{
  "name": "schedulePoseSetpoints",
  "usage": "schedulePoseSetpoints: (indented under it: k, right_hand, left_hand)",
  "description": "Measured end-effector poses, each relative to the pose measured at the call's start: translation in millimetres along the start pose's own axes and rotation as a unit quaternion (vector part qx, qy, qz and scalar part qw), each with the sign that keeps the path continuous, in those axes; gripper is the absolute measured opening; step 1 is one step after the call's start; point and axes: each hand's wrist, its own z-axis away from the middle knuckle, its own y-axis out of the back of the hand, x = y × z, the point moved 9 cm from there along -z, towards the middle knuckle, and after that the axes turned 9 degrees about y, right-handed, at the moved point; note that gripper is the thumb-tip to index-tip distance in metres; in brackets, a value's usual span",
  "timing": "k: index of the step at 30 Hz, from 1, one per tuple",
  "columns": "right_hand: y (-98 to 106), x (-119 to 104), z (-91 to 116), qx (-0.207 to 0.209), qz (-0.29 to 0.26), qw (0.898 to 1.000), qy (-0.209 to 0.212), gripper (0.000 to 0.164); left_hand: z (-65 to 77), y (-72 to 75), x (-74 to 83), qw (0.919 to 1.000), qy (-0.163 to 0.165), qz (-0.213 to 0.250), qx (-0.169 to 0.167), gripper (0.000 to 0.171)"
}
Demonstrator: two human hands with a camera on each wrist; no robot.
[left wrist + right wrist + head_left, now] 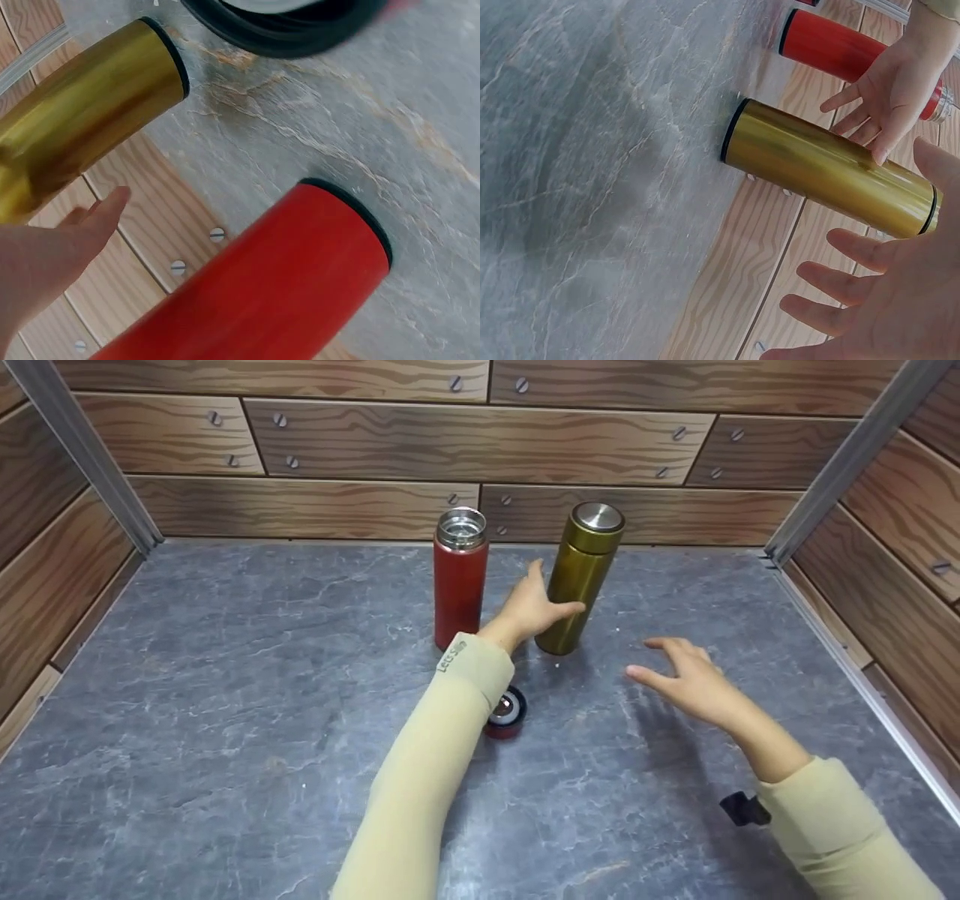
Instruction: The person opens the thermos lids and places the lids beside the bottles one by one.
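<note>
A gold thermos bottle point(581, 577) with its steel-topped lid on stands upright toward the back. My left hand point(529, 607) reaches to its left side, fingers extended and thumb across its front, as the right wrist view shows of the left hand point(900, 94) too. Just left of that hand stands a red thermos bottle point(459, 592), its steel mouth uncovered. A red lid point(507, 727) lies upside down on the table, partly behind my left sleeve. My right hand point(694, 682) hovers right of the gold bottle, fingers spread and holding nothing.
The grey marbled tabletop point(225, 697) is bounded by a wood-patterned back wall point(480, 442) and side walls with metal corner posts. A small black piece point(745, 808) sticks out by my right cuff.
</note>
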Motion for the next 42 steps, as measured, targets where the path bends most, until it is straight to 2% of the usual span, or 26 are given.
schedulePoseSetpoints:
  k: [6,14,21,27,34,42]
  right_hand:
    - [-2,2,0,-0.004,0.003,1.0,0.0,0.071]
    - [-6,3,-2,-0.016,0.004,1.0,-0.004,0.073]
    - [-8,4,-3,-0.021,0.0,1.0,-0.004,0.069]
    - [-8,5,-5,-0.018,0.003,1.0,-0.002,0.07]
    - [-6,2,-4,-0.016,0.0,1.0,-0.001,0.072]
    - [-3,-1,-1,-0.004,0.008,1.0,0.008,0.069]
  left_hand:
    - [-3.4,-7.3,5.1,0.9997,-0.017,0.008,-0.013,0.078]
    - [-5.6,-3.8,5.2,0.9996,-0.018,-0.019,0.008,0.076]
    - [-4.5,-4.5,11.2,0.9982,-0.046,0.027,0.027,0.062]
    - [-2.5,-2.9,13.0,0.9977,-0.056,0.019,0.035,0.061]
    - [8.5,8.0,19.0,0.9967,-0.068,0.026,0.036,0.062]
    - [27.3,14.6,34.1,0.9929,-0.105,0.054,0.008,0.061]
